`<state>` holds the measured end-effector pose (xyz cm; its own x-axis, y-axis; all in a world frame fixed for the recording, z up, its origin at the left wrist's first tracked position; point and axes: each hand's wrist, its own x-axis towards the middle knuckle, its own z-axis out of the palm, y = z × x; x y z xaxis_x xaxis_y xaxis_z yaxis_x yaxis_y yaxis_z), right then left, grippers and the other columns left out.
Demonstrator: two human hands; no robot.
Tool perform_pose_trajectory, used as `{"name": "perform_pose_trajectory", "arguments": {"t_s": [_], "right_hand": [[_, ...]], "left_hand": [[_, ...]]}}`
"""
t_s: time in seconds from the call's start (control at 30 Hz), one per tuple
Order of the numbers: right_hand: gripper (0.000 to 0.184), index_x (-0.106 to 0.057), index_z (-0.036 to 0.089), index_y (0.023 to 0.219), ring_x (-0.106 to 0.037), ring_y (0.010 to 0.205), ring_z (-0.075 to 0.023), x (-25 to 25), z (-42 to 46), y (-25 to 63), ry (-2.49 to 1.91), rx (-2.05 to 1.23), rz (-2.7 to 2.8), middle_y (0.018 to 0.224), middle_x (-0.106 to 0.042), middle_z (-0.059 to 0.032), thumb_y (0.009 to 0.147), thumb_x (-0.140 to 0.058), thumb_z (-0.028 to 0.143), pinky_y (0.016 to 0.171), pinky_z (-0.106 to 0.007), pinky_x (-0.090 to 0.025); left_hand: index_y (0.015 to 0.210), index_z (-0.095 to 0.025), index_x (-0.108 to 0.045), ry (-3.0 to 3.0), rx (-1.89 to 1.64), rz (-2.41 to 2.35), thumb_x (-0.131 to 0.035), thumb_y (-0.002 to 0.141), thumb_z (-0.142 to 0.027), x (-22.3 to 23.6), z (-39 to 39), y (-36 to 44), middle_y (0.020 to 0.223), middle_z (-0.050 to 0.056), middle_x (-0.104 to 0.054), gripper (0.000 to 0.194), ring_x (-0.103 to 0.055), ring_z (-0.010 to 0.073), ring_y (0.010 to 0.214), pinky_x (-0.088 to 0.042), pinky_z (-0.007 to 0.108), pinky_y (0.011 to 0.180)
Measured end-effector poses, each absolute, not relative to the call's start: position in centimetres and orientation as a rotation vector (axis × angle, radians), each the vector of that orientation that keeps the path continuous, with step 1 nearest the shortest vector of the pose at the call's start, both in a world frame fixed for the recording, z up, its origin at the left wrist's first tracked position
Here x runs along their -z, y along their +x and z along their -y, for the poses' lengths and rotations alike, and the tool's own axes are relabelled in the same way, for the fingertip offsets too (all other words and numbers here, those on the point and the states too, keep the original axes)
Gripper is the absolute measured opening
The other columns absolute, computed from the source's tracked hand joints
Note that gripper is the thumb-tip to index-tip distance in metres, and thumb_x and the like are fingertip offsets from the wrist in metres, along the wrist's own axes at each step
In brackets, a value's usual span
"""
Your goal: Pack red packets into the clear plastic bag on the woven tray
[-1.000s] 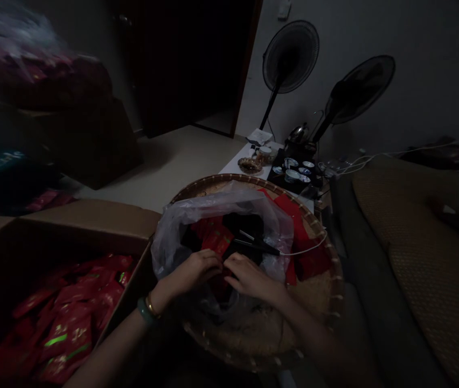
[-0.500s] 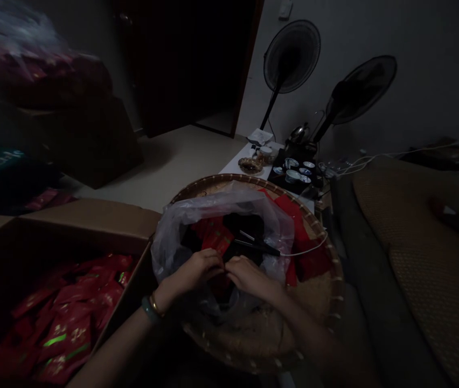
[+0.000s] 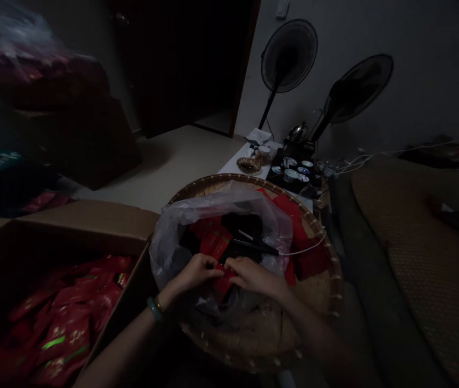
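Both hands meet over a clear plastic bag (image 3: 165, 231) that lies open on a round woven bamboo tray (image 3: 336, 291). My left hand (image 3: 197, 272), with bangles at the wrist, pinches the left side of a small red packet (image 3: 223, 285). My right hand (image 3: 249, 276) has its fingers closed on the packet's right side. Other red packets (image 3: 215, 242) lie just beyond, inside the bag over dark contents. Beside them rests a black tool (image 3: 256, 247) with a white cord. Red pieces (image 3: 308, 242) lie on the tray's right side.
An open cardboard box (image 3: 92, 215) at the left holds many red packets (image 3: 71, 312). Beyond the tray, a low table (image 3: 233, 161) carries cups (image 3: 292, 175) and a kettle (image 3: 297, 133). Two standing fans (image 3: 290, 56) are by the wall. A seat with a woven mat (image 3: 415, 258) is at the right.
The red packet between my hands now shows more, tilted up below the fingers. My left hand has shifted slightly left, and its fingers are more bent. The view has shifted a little.
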<state>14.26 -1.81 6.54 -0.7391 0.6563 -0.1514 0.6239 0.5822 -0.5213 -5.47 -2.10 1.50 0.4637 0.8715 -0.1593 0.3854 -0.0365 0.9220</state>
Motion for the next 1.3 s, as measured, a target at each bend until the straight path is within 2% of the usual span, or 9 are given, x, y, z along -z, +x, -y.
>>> {"name": "perform_pose_trajectory", "arguments": {"t_s": [0.2, 0.4, 0.6, 0.77, 0.87, 1.03, 1.3], "right_hand": [[0.022, -0.054, 0.020, 0.096, -0.056, 0.081, -0.0149, -6.3, 1.6, 14.3, -1.036, -0.962, 2.643, 0.088, -0.060, -0.0012, 0.076, -0.060, 0.015, 0.072, -0.025, -0.041], [0.028, -0.057, 0.021, 0.100, -0.052, 0.094, -0.0185, -7.4, 1.8, 15.1, -1.089, -0.780, 2.522, 0.098, -0.056, -0.0049, 0.074, -0.065, 0.024, 0.080, -0.030, -0.042], [0.014, -0.061, 0.019, 0.089, -0.056, 0.076, -0.0145, -6.8, 2.4, 15.4, -1.237, -0.761, 2.637, 0.088, -0.055, -0.0031, 0.077, -0.062, 0.026, 0.067, -0.025, -0.045], [0.023, -0.057, 0.019, 0.098, -0.057, 0.066, -0.0098, -5.9, 2.5, 15.0, -1.223, -0.974, 2.400, 0.089, -0.055, -0.0021, 0.076, -0.060, 0.015, 0.060, -0.021, -0.048], [0.022, -0.057, 0.019, 0.096, -0.058, 0.071, -0.0101, -5.7, 2.8, 14.7, -1.192, -1.080, 2.199, 0.092, -0.055, -0.0026, 0.075, -0.059, 0.014, 0.060, -0.021, -0.052], [0.011, -0.059, 0.020, 0.085, -0.058, 0.080, -0.0124, -5.0, 3.4, 14.4, -1.144, -1.078, 2.048, 0.091, -0.055, -0.0023, 0.075, -0.057, 0.017, 0.063, -0.022, -0.054], [0.013, -0.062, 0.018, 0.082, -0.058, 0.066, -0.0119, -4.5, 3.1, 14.6, -1.300, -0.954, 2.031, 0.076, -0.062, -0.0009, 0.072, -0.058, 0.011, 0.057, -0.022, -0.046]], "left_hand": [[0.067, -0.010, -0.063, 1.590, -0.572, -1.109, -0.065, 0.068, -0.035, -1.9, 2.3, -5.6, 0.055, -0.005, -0.050, 0.025, -0.041, 0.0073, 0.053, -0.032, 0.018, 0.051], [0.078, -0.012, -0.063, 1.544, -0.665, -1.142, -0.068, 0.065, -0.027, -2.0, 2.5, -5.5, 0.065, -0.003, -0.055, 0.021, -0.046, 0.0095, 0.061, -0.036, 0.019, 0.058], [0.087, -0.013, -0.060, 1.555, -0.654, -1.054, -0.070, 0.064, -0.026, -2.7, 2.9, -5.7, 0.072, -0.002, -0.057, 0.029, -0.049, 0.0104, 0.066, -0.039, 0.021, 0.063], [0.095, -0.012, -0.061, 1.527, -0.606, -0.947, -0.067, 0.068, -0.026, -2.8, 2.9, -6.7, 0.080, 0.002, -0.061, 0.031, -0.053, 0.0112, 0.071, -0.042, 0.022, 0.067], [0.091, -0.011, -0.064, 1.493, -0.606, -0.961, -0.069, 0.066, -0.029, -2.5, 2.7, -7.2, 0.079, 0.003, -0.064, 0.031, -0.055, 0.0130, 0.072, -0.043, 0.024, 0.069], [0.072, -0.011, -0.066, 1.482, -0.644, -1.081, -0.071, 0.062, -0.029, -2.1, 2.4, -6.9, 0.069, 0.001, -0.065, 0.021, -0.056, 0.0134, 0.067, -0.043, 0.022, 0.066], [0.070, -0.013, -0.066, 1.531, -0.790, -1.215, -0.065, 0.067, -0.030, -1.7, 2.6, -6.0, 0.066, 0.001, -0.065, 0.017, -0.056, 0.0130, 0.063, -0.040, 0.021, 0.061]]}}
